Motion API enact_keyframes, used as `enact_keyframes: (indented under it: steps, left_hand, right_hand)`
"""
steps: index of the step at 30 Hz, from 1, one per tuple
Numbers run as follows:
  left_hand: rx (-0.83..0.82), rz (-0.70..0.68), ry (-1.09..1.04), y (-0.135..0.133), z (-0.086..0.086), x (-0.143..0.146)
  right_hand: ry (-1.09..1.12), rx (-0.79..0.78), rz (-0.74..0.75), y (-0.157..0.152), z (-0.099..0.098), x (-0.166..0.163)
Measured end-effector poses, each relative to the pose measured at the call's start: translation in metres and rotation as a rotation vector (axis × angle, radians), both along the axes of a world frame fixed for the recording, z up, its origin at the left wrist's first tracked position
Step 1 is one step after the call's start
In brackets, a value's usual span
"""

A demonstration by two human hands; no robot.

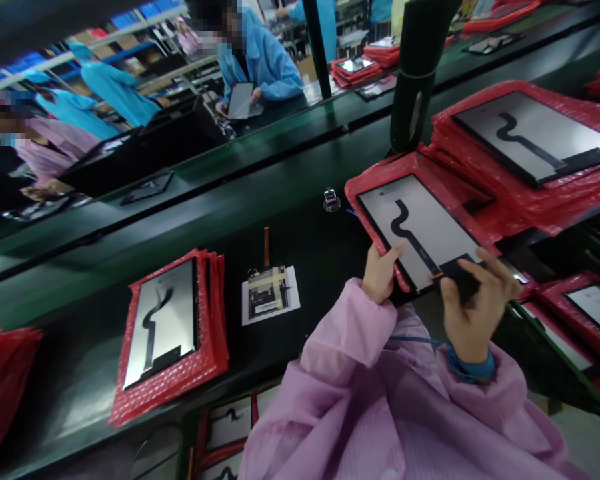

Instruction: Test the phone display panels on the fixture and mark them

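Now the left hand (380, 272) pinches a screen's (422, 223) edge over red wrap (390, 172); the right hand (475, 303), fingers spread, is at the screen's lower corner.

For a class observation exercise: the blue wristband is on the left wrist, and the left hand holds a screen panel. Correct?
No: the head view shows the blue wristband on the right wrist; the left hand does hold a screen panel.
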State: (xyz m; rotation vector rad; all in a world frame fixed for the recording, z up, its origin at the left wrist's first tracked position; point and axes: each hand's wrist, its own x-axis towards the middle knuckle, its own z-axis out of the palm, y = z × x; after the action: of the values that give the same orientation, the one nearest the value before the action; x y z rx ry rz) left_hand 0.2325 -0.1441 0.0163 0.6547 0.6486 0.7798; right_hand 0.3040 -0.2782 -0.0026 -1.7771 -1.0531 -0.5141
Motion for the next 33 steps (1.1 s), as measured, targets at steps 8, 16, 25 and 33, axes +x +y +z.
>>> enact_keyframes:
  steps: [8, 16, 25, 33]
  left_hand:
    - [-0.104, 0.086, 0.177, -0.005, -0.018, -0.128]
    - [-0.186, 0.196, 0.035, -0.008, -0.03, -0.174]
    - [-0.236, 0.374, 0.212, 0.0, -0.043, -0.181]
    - [-0.238, 0.131, -0.066, -0.005, -0.022, -0.172]
  right_hand:
    - [0.975, -0.305, 0.448, -0.002, -0.001, 0.001]
    - [1.327, -0.379, 0.688, 0.023, -0.018, -0.032]
    - [1.293, -0.399, 0.735, 0.064, -0.002, -0.044]
    - [1.224, -0.423, 0.786, 0.082, -0.028, -0.047]
